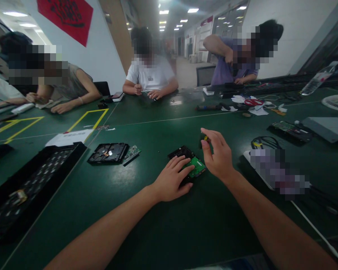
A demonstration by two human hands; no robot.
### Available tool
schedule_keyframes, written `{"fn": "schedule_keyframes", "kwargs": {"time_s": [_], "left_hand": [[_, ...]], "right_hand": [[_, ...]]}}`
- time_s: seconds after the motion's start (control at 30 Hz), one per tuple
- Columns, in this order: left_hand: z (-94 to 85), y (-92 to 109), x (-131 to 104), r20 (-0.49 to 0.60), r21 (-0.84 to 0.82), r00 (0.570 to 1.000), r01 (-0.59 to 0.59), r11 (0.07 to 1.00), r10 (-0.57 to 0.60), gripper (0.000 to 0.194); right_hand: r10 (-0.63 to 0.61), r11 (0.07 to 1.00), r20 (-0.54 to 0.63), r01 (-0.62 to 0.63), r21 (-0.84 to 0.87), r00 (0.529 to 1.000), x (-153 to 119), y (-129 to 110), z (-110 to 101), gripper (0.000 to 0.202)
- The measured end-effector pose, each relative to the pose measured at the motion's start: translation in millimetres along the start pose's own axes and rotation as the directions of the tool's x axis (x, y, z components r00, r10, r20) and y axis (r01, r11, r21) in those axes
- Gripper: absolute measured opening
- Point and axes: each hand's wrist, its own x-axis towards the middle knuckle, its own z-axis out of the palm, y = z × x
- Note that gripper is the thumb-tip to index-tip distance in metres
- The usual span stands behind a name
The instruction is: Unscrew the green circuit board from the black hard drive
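A hard drive [197, 167] lies on the green table in front of me, its green circuit board facing up. My left hand [174, 178] holds it against the tabletop, with the fingers across the board and the thumb by the near edge. They cover much of the drive. Just right of it, above the table, my right hand [217, 153] is closed in a pinch. Between its thumb and fingers is a small black-and-yellow tool [205, 138], mostly hidden, perhaps a screwdriver. Left of the hands lie another hard drive [108, 153] and a loose circuit board [133, 153].
A long black tray [36, 183] stands at the left. To the right are a phone-like object [276, 170] with a cable, a circuit-board device [291, 131] and a grey box [328, 127]. A water bottle [319, 78] leans at the back right. Three people sit across the table.
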Motion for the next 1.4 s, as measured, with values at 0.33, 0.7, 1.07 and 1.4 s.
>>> {"fn": "schedule_keyframes", "kwargs": {"time_s": [0.33,0.7,1.07,1.4], "left_hand": [[0.8,-0.2,0.1,0.010,0.004,1.000,-0.001,1.000,0.001,0.065],[2.2,-1.4,-0.6,0.004,-0.009,1.000,0.002,1.000,-0.002,0.066],[1.8,-1.1,-0.6,0.005,0.003,1.000,0.011,1.000,-0.011,0.066],[-0.4,0.6,0.2,0.005,-0.003,1.000,0.011,1.000,-0.011,0.066]], "right_hand": [[0.011,1.000,-0.032,-0.012,-0.017,0.999,-1.3,1.5,0.4,0.036],[-0.016,1.000,-0.045,0.015,-0.015,0.999,1.0,-1.6,-1.4,0.031],[0.000,0.999,-0.099,-0.005,-0.052,0.995,1.4,0.0,-2.0,0.025],[-0.012,1.000,-0.053,0.011,-0.015,0.999,1.6,-2.0,-1.1,0.041]]}}
